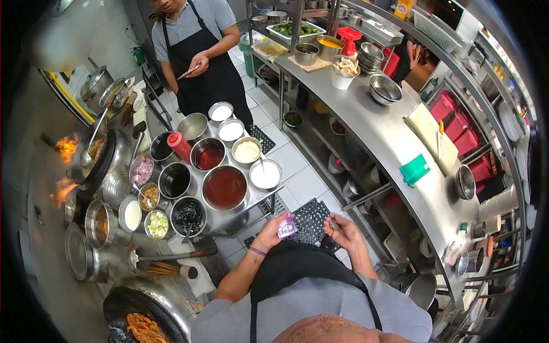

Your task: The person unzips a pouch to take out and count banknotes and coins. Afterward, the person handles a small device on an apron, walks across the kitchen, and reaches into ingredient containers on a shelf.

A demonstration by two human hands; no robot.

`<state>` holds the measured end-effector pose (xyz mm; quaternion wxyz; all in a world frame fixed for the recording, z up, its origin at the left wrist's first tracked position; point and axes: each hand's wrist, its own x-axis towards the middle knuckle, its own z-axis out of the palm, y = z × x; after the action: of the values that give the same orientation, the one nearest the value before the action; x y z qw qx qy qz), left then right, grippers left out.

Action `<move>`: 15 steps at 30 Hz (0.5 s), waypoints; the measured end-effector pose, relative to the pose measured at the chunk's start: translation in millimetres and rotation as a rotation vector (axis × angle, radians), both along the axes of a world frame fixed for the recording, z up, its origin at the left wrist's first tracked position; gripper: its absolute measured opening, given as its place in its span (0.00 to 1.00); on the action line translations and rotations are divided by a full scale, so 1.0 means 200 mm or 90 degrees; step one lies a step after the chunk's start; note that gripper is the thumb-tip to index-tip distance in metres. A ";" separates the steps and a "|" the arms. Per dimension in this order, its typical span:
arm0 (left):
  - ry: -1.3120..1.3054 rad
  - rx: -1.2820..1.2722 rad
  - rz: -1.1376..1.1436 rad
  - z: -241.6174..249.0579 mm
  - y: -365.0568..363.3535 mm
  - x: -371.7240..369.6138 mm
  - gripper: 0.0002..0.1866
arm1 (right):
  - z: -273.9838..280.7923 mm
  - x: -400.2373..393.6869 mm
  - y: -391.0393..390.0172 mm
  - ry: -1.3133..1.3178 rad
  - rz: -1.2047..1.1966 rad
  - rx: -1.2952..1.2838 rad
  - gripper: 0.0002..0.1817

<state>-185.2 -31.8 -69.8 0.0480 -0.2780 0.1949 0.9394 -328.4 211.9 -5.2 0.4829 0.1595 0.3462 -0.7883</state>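
Note:
My left hand (273,233) is closed on a small purple-and-white printed piece (286,226), flat like a packet or folded paper, in front of my black apron (309,268). To its right, my right hand (349,235) is closed with the fingertips pinched together. A small greyish thing shows at those fingertips; I cannot tell what it is. Both hands are above a black perforated floor mat (311,220). Nearest to my left hand is the steel counter at left, with a pot of red sauce (225,187) and a pot of dark strips (189,216).
At left, a wok (94,151) sits by flames, and another wok (146,314) holds orange food. A ladle (166,255) lies near the front. One person (203,63) stands beyond the pots. The right steel counter (366,108) carries a cutting board (432,137) with a knife (440,140).

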 end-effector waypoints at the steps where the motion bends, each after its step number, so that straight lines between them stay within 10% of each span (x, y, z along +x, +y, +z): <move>1: 0.026 0.030 -0.005 0.02 0.00 -0.02 0.16 | 0.09 0.00 -0.03 0.027 0.004 -0.022 0.10; 8: 0.185 0.136 -0.087 0.24 0.04 -0.04 0.16 | 0.35 -0.04 -0.07 -0.019 0.041 -0.303 0.13; 15: 0.203 0.151 -0.154 0.36 0.15 0.05 0.19 | 0.48 -0.04 -0.13 -0.051 -0.065 -0.221 0.25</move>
<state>-174.8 -2.0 1.4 0.1612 -0.0928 0.1202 0.9752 -336.0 185.5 91.2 0.4757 0.1226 0.1769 -0.8529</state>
